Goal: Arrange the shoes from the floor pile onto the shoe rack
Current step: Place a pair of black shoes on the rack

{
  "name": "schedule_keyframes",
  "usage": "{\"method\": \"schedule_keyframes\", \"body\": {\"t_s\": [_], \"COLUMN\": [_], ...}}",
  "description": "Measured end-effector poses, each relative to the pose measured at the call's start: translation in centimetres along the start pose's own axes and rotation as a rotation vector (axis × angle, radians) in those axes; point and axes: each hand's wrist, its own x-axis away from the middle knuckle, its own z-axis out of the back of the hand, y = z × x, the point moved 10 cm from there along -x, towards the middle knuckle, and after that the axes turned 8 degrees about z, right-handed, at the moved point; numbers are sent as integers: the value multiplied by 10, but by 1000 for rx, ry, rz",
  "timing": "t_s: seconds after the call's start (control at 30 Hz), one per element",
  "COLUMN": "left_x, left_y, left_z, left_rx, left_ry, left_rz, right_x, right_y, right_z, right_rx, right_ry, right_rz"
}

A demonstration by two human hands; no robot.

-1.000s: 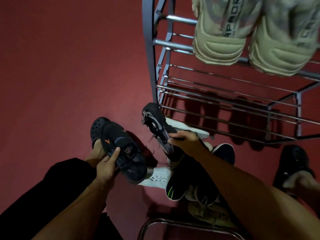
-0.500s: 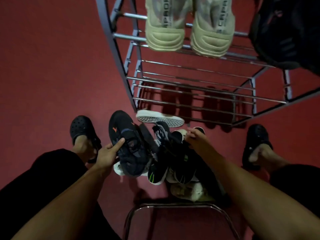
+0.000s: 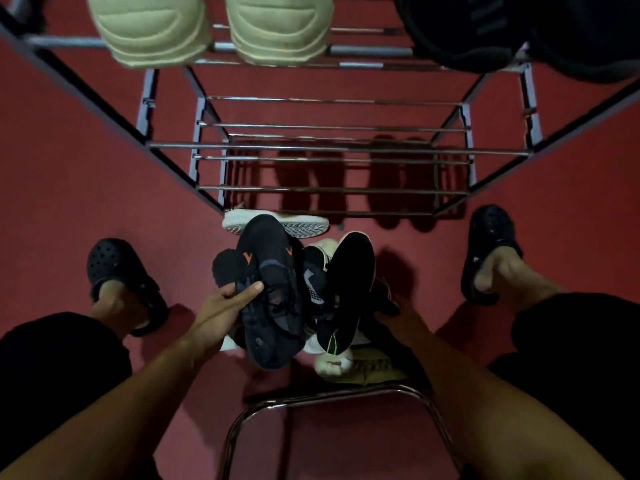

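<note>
The metal shoe rack point(image 3: 332, 147) stands in front of me on the red floor. A beige pair point(image 3: 149, 29) and dark shoes point(image 3: 485, 29) sit on its top shelf; the lower bars are bare. The pile of shoes point(image 3: 360, 365) lies between my feet. My left hand point(image 3: 225, 306) grips a black sneaker with orange marks point(image 3: 270, 271) by its side, held just over the pile. My right hand point(image 3: 398, 317) reaches into the pile beside a black shoe with a green stripe point(image 3: 349, 289). Its fingers are hidden among the shoes.
A white-soled shoe point(image 3: 277, 225) lies on its side at the rack's foot. My feet in black clogs point(image 3: 114, 271) point(image 3: 491, 244) flank the pile. A chrome tube frame point(image 3: 332, 400) curves just below the pile, close to me.
My view swung to face the rack squarely. My right hand lowered its patterned black shoe into the pile. My left hand brought the orange-marked sneaker toward the middle.
</note>
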Motion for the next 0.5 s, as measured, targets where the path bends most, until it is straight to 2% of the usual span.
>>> {"method": "schedule_keyframes", "body": {"t_s": [0.07, 0.17, 0.27, 0.3, 0.4, 0.43, 0.5], "left_x": [-5, -10, -19, -21, -22, -20, -15], "left_y": [-2, 6, 11, 12, 19, 22, 26], "left_z": [-3, -6, -6, -6, -7, -7, -8], "left_rx": [-38, -86, -99, -105, -142, -155, -175], "left_ry": [6, 17, -6, -14, -23, -25, -31], "left_rz": [-2, 0, -5, -3, -11, -10, -24], "right_x": [-9, -31, -22, -11, 4, 8, 13], "right_y": [11, 53, 23, 3, -3, -5, -13], "right_z": [-4, 5, 12, 13, 12, 15, 38], "right_rx": [25, 282, 467, 484, 294, 271, 251], "right_ry": [22, 52, -11, -55, -127, -113, 34], "right_rz": [-34, -154, -64, -7, 22, 16, 31]}}
